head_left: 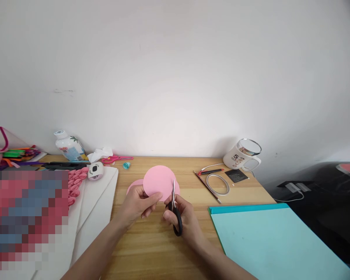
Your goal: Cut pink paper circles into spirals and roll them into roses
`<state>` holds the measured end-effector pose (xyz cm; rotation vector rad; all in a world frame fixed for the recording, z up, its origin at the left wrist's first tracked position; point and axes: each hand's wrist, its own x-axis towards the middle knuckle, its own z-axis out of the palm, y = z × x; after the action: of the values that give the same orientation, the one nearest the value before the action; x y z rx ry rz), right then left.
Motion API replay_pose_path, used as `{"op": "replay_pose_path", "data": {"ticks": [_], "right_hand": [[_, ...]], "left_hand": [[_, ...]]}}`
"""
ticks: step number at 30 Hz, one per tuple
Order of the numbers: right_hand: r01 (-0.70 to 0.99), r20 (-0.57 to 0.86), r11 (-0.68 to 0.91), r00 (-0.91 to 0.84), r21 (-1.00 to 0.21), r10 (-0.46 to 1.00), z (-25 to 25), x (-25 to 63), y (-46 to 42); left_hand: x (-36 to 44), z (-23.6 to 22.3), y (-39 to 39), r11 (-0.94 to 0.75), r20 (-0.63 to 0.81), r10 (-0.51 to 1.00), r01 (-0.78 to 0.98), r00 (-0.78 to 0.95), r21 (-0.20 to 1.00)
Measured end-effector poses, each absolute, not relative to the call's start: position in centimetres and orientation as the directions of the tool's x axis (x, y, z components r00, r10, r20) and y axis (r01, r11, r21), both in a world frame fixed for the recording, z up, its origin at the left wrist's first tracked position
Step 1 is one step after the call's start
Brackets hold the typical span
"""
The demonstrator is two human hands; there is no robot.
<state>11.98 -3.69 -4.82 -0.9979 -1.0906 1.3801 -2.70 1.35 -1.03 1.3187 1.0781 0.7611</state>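
A round pink paper disc [157, 181] is pinched at its lower left edge by my left hand [141, 202], thumb on top. My right hand [182, 214] grips black-handled scissors [177, 223], fingers through the loops. The metal blades point up and lie across the disc's right edge; I cannot tell whether they are parted. More pink paper [133, 184] shows behind the disc on both sides, low over the wooden table or on it, mostly hidden by the disc and my hands.
Teal paper sheets [274, 237] lie at right. Behind them are a white mug [236, 154], a tape roll [218, 184] and pencils [210, 186]. At left are white sheets [100, 202], pink scissors [116, 159], a white bottle [70, 147] and colourful pipe cleaners [13, 155]. A wall stands behind.
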Motion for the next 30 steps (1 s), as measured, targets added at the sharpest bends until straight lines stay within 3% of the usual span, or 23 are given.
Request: {"op": "replay_pose_path", "data": {"ticks": [11,18,30], "right_hand": [[-0.205,-0.012,-0.033,-0.106,-0.978,0.994,-4.96,12.04,-3.76],[-0.269,0.089,0.071,-0.057,-0.961,0.994,-4.81,11.97,-3.46],[-0.257,0.123,0.103,-0.062,-0.961,0.990,-5.26,12.06,-3.45]], "left_hand": [[-2.49,-0.88,1.31,0.190,-0.171,0.899,-0.008,0.404,0.982],[-2.76,-1.47,1.36,0.189,-0.190,0.879,0.045,0.438,0.981],[-2.84,-1.16,1.32,0.157,-0.164,0.887,0.052,0.432,0.986]]}}
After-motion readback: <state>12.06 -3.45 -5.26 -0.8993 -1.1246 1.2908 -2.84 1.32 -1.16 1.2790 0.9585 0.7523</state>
